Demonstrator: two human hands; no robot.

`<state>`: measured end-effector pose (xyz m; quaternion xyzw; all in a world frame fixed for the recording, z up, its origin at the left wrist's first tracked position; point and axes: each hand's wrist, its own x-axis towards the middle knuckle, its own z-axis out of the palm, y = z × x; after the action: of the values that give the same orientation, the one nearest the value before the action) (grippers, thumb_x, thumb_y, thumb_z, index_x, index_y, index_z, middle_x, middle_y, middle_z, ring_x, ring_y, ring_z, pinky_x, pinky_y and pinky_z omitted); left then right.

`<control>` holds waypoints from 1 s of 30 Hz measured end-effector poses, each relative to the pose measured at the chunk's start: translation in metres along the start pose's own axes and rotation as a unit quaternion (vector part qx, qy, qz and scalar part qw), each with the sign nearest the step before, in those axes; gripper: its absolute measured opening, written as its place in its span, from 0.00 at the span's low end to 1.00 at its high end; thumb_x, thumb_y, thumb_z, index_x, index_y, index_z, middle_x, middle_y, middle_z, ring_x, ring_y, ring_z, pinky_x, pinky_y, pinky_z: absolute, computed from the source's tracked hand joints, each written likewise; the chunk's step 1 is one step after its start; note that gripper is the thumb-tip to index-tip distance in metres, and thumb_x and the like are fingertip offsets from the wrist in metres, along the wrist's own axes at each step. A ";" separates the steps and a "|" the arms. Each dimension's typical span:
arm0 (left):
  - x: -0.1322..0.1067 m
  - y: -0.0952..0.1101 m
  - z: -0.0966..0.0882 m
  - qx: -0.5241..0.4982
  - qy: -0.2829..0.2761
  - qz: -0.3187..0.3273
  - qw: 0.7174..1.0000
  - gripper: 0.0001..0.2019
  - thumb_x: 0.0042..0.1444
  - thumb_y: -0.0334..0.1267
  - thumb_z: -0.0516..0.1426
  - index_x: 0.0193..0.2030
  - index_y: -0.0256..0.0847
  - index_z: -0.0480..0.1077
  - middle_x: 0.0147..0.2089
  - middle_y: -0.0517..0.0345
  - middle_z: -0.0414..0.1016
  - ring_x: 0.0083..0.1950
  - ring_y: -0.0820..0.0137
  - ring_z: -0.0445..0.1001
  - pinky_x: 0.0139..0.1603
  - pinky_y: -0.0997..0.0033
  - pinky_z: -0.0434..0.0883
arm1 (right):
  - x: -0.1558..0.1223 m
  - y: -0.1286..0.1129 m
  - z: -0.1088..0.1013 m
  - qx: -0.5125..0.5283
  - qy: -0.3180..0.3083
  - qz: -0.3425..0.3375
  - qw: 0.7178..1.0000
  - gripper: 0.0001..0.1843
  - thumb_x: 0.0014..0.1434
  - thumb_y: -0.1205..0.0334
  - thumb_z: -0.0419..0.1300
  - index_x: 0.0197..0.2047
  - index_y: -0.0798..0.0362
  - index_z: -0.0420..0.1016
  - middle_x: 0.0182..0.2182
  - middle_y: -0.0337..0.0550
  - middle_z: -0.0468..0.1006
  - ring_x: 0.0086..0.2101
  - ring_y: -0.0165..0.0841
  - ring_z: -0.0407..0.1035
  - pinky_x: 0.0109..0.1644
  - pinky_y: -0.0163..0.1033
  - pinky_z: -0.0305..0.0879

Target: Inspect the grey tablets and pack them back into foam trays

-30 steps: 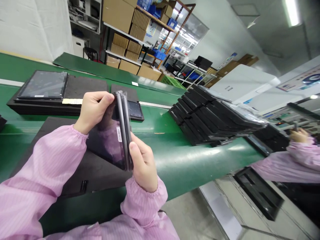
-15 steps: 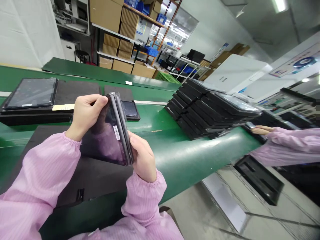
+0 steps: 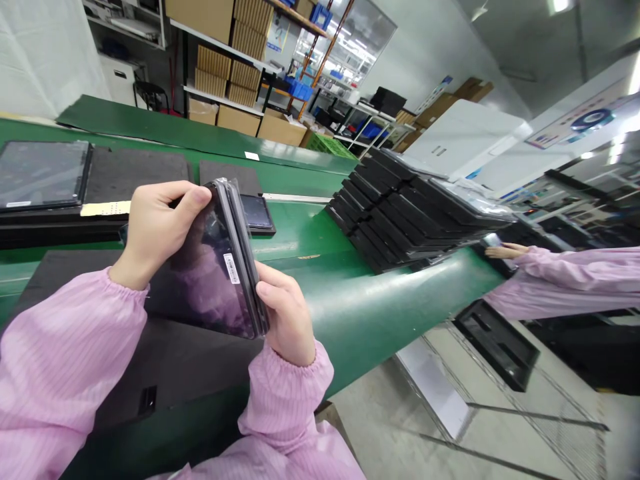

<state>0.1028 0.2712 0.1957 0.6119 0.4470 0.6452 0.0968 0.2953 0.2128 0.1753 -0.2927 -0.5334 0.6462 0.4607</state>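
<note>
On the belt: the green belt (image 3: pixel 350 313) runs from near left to far right under your hands, with a second green strip beyond it.
Stack: to the right, far side of the belt, a leaning stack of black trays (image 3: pixel 400 213) sits on the green surface.
Mat: a black mat (image 3: pixel 190 360) lies on the belt just under your hands, at the near edge.
Far tray: at far left, a screen (image 3: pixel 40 175) lies flat on a long black tray (image 3: pixel 135 175).
Panels: above the mat, in the middle of the scene, you hold two dark panels (image 3: pixel 220 267) together on edge, glossy face to the left, a small white label on that face.
Small screen: just behind the panels, a smaller screen (image 3: pixel 256 213) lies flat on the belt.
Left hand: your left hand (image 3: pixel 155 227) grips the panels' far top corner, fingers curled over the edge.
Right hand: your right hand (image 3: pixel 285 313) clasps their near lower edge, thumb pressed on the rim.
Co-worker: at far right, another person's hand (image 3: pixel 503 251) in a pink sleeve rests beside the stack.
</note>
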 end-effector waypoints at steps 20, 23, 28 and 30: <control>-0.001 -0.003 -0.001 0.000 -0.005 0.009 1.000 0.34 0.58 0.63 0.56 0.16 0.40 0.47 0.17 0.63 0.44 0.22 0.77 0.44 0.21 0.67 0.46 | -0.001 0.001 -0.003 0.004 -0.032 -0.027 0.999 0.21 0.60 0.54 0.60 0.54 0.49 0.81 0.52 0.42 0.82 0.55 0.45 0.73 0.66 0.52 0.63; -0.001 -0.001 -0.001 0.002 -0.005 0.015 1.000 0.35 0.57 0.64 0.56 0.15 0.40 0.47 0.17 0.63 0.43 0.21 0.77 0.43 0.20 0.67 0.44 | -0.001 0.002 -0.003 0.016 -0.021 -0.024 0.999 0.20 0.62 0.53 0.60 0.54 0.49 0.81 0.51 0.42 0.82 0.55 0.45 0.74 0.67 0.54 0.62; -0.001 0.000 0.001 -0.002 -0.007 0.016 1.000 0.35 0.57 0.64 0.56 0.15 0.40 0.47 0.16 0.64 0.44 0.21 0.77 0.43 0.20 0.68 0.45 | 0.000 0.003 -0.005 0.026 -0.032 -0.033 0.999 0.17 0.64 0.53 0.61 0.54 0.46 0.82 0.50 0.40 0.83 0.53 0.43 0.75 0.66 0.53 0.63; -0.002 0.000 0.002 -0.006 -0.010 0.009 1.000 0.35 0.57 0.64 0.56 0.15 0.40 0.48 0.17 0.64 0.44 0.21 0.77 0.44 0.20 0.68 0.45 | 0.000 0.004 -0.005 0.029 -0.037 -0.032 0.998 0.17 0.62 0.53 0.62 0.53 0.44 0.82 0.49 0.39 0.83 0.52 0.42 0.76 0.65 0.52 0.65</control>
<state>0.1051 0.2707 0.1939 0.6218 0.4362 0.6428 0.0990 0.2984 0.2154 0.1700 -0.2378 -0.5399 0.6572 0.4691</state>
